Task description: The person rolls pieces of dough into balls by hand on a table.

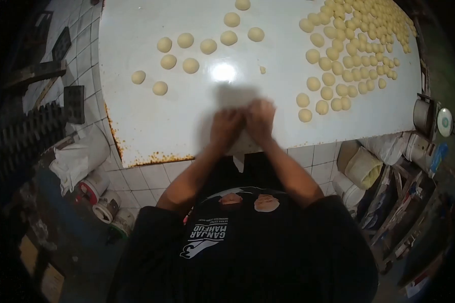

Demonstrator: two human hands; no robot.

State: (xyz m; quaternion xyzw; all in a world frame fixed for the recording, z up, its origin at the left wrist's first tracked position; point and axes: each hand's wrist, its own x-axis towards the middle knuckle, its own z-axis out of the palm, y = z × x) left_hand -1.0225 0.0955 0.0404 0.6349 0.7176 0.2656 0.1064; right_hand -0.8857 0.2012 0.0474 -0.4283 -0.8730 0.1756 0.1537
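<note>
The left hand (pixel 227 126) and right hand (pixel 260 120), both curled, sit side by side over the white desk (pixel 151 123); whether either grip clasps anything, I cannot tell. Ahead lies a dough scrap (pixel 262 70), scattered dough balls (pixel 190 65) leftward, a packed dough-ball cluster (pixel 348 62) rightward.

Eleven round, pale-yellow dough balls (pixel 190 65) lie scattered; one small dough scrap (pixel 262 69). Dense dough-ball cluster (pixel 348 61) too crowded to count. One white, rust-edged table (pixel 151 126); one bare left hand (pixel 228 123), one bare right hand (pixel 260 120).
</note>
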